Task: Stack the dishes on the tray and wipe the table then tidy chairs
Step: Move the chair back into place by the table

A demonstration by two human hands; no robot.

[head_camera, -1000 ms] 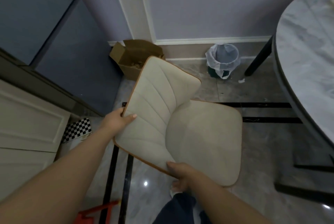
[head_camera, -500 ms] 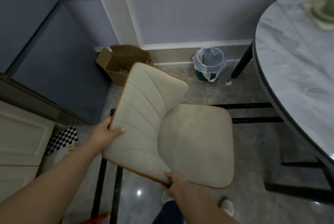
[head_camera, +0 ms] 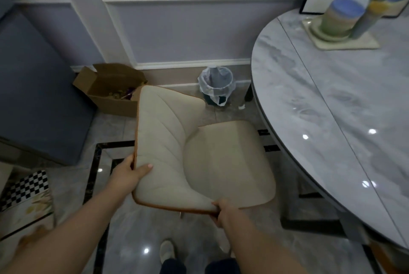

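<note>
One chair [head_camera: 199, 158]. One table [head_camera: 332, 119]. One cardboard box [head_camera: 110, 90]. One lined bin [head_camera: 215, 85]. Two hands on the chair: left hand [head_camera: 129, 174], right hand [head_camera: 223, 211]. One tray [head_camera: 345, 41], blurred; dishes on it perhaps two.

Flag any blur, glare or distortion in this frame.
Head view: dim overall; the green cup on its square coaster at top right is motion-blurred; ceiling-light glare dots the grey marble round table and glossy floor; wide-angle lens bends the wall moulding; the beige padded chair reads sharp.
</note>
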